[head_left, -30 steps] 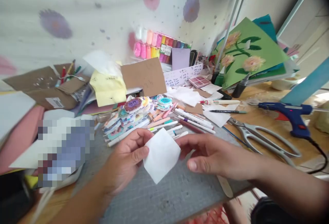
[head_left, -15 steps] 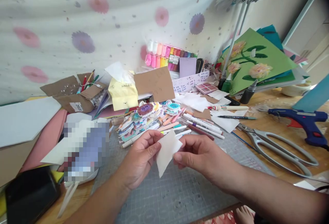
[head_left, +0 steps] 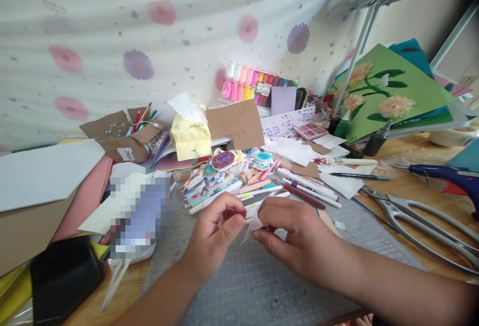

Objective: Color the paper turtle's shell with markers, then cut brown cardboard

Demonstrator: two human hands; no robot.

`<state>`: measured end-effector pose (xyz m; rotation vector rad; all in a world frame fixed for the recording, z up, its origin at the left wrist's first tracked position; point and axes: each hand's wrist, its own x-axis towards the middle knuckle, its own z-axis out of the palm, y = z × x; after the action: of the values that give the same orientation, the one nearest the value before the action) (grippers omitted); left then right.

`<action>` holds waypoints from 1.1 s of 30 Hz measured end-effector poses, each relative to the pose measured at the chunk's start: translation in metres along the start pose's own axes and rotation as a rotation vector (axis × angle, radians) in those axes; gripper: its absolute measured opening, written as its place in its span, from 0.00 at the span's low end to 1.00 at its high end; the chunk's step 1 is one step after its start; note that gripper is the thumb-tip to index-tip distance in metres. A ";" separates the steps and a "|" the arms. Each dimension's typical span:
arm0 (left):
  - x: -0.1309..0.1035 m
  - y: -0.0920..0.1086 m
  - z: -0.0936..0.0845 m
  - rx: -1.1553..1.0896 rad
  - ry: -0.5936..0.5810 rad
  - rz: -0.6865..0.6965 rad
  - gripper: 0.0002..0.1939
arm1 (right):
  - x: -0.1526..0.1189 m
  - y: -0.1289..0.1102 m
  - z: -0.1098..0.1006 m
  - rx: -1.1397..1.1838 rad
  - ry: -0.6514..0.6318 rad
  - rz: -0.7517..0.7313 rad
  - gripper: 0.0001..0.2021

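Observation:
A small piece of white paper [head_left: 253, 224] is pinched between the thumb and fingers of my right hand [head_left: 299, 231], above the cutting mat. It is seen nearly edge-on and partly hidden by those fingers. My left hand [head_left: 213, 234] is just left of the paper, fingers curled and thumb close to the index finger, with no paper visible between them. Past both hands lie several marker pens [head_left: 307, 186] and a heap of colourful paper cutouts [head_left: 204, 179]. Under them spreads the grey cutting mat [head_left: 232, 286].
Large scissors [head_left: 415, 216] and a blue glue gun [head_left: 445, 174] lie at the right. Behind are a cardboard box [head_left: 123, 141], a yellow packet [head_left: 191, 139] and a green flower picture [head_left: 404, 84]. On the left are paper sheets [head_left: 45, 171] and a black object [head_left: 65, 276].
My left fingers have come off the paper, which my right hand keeps. The paper has turned from facing me to nearly edge-on. The whole view has shifted slightly left.

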<state>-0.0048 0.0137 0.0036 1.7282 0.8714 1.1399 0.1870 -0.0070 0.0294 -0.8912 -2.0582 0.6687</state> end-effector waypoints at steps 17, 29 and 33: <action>0.003 0.000 0.006 -0.105 -0.064 -0.054 0.04 | -0.004 0.003 -0.004 -0.137 -0.029 -0.120 0.08; 0.009 -0.001 0.006 -0.505 0.133 -0.415 0.10 | -0.014 0.039 -0.034 0.612 0.223 0.532 0.06; 0.008 0.000 0.006 -0.467 0.010 -0.441 0.13 | -0.020 0.043 -0.044 0.724 0.240 0.551 0.04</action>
<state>0.0037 0.0187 0.0048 1.0848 0.8559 0.9564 0.2476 0.0104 0.0149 -1.0234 -1.1931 1.4060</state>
